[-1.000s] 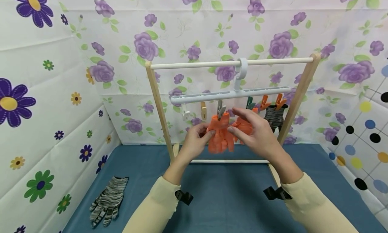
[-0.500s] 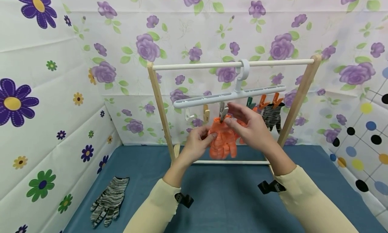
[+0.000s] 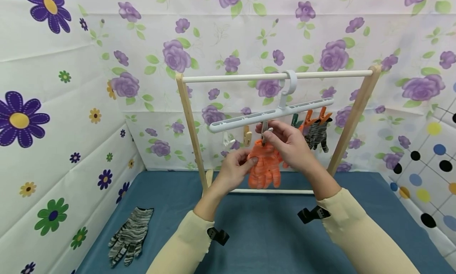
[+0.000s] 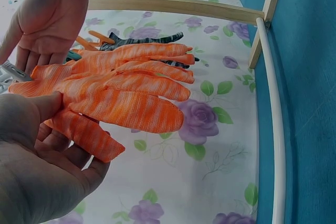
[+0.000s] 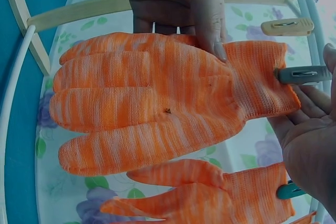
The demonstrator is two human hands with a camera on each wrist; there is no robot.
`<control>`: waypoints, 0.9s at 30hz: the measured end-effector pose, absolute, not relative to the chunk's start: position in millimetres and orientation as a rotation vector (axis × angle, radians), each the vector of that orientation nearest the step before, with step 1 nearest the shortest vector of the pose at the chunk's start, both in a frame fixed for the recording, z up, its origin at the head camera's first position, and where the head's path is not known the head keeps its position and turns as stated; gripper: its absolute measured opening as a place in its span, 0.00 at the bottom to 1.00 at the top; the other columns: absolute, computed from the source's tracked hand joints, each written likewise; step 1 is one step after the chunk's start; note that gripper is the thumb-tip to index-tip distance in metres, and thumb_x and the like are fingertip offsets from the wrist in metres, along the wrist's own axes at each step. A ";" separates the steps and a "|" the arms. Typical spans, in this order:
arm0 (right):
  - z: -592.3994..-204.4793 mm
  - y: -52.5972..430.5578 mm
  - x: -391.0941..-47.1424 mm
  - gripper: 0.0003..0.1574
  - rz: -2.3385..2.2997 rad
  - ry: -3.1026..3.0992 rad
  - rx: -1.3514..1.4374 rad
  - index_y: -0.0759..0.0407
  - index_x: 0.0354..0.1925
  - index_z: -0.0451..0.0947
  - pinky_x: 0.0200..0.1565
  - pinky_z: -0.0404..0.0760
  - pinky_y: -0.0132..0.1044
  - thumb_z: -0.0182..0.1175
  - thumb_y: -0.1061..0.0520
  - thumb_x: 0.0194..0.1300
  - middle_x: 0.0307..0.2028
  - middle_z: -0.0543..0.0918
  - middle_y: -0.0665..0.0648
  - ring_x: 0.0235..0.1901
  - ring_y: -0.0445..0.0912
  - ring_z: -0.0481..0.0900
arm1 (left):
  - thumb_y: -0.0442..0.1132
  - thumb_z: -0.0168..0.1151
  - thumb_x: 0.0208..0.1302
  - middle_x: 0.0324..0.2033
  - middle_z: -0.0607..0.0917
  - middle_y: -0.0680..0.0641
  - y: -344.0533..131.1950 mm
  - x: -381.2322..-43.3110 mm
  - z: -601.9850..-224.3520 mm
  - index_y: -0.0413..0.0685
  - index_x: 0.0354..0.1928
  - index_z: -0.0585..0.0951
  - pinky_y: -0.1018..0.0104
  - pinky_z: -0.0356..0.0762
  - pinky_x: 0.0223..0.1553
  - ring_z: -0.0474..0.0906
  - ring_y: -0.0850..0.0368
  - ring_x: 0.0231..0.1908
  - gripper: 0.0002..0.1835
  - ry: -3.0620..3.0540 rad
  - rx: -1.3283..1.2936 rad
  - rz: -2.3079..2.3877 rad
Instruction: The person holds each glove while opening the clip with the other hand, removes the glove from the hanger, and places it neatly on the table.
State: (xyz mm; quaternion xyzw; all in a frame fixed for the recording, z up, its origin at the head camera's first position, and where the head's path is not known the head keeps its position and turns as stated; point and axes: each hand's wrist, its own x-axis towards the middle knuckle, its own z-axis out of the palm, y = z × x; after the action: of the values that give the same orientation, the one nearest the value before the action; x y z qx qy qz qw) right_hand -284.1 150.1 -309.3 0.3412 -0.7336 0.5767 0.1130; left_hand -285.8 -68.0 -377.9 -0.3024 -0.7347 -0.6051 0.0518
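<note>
An orange knitted glove [image 3: 265,169] hangs fingers down by its cuff from a grey clothespin [image 5: 304,75] under the white hanger [image 3: 249,118]. My left hand [image 3: 232,170] pinches the glove's side, thumb in front and fingers behind, plainly seen in the left wrist view. My right hand [image 3: 293,147] has its thumb and fingers around the clothespin at the cuff. Just behind hangs a second orange glove [image 5: 207,198] on a green clothespin [image 5: 291,190]. Farther right, a grey-black glove [image 3: 317,134] hangs from orange clothespins [image 3: 323,115].
The hanger hooks over the white top rod [image 3: 228,78] of a wooden frame [image 3: 356,119]. White [image 3: 228,139] and yellow [image 3: 247,136] clothespins dangle at its left. Another grey-black glove [image 3: 131,234] lies on the blue table [image 3: 256,234], left. Floral cloth [image 3: 213,36] stands behind.
My right hand has moved from the glove's right side up and left onto the grey clothespin. The left hand keeps its pinch. The hanger has turned a little, its left end slightly lower.
</note>
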 end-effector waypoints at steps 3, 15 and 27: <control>-310.7 150.1 -286.6 0.25 1.724 -2.129 1.015 0.66 0.70 0.74 0.53 0.83 0.36 0.56 0.54 0.84 0.59 0.83 0.66 0.53 0.49 0.84 | 0.37 0.62 0.79 0.33 0.85 0.38 -67.9 -286.2 -378.8 0.40 0.58 0.84 0.67 0.75 0.33 0.75 0.55 0.30 0.13 -2.232 -0.931 -1.844; -313.3 149.4 -290.1 0.22 1.896 -2.029 1.081 0.69 0.67 0.76 0.57 0.83 0.41 0.55 0.57 0.84 0.60 0.84 0.65 0.64 0.54 0.80 | 0.38 0.62 0.80 0.37 0.87 0.41 -69.2 -282.8 -376.1 0.40 0.59 0.84 0.65 0.80 0.36 0.78 0.53 0.33 0.14 -2.264 -0.904 -1.858; -312.7 141.4 -291.5 0.20 1.880 -2.014 0.952 0.67 0.61 0.81 0.51 0.85 0.40 0.62 0.55 0.81 0.53 0.89 0.62 0.47 0.52 0.86 | 0.40 0.62 0.80 0.38 0.86 0.42 -72.1 -280.7 -377.8 0.41 0.58 0.84 0.63 0.81 0.39 0.79 0.52 0.35 0.13 -2.292 -0.852 -1.860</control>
State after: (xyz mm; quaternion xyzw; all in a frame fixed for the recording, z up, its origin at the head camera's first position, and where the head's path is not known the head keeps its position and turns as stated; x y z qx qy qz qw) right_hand -291.5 141.4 -312.7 0.3245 -0.6864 0.6410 0.1130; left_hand -280.7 -72.1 -377.8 -0.2773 -0.7456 -0.6050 0.0349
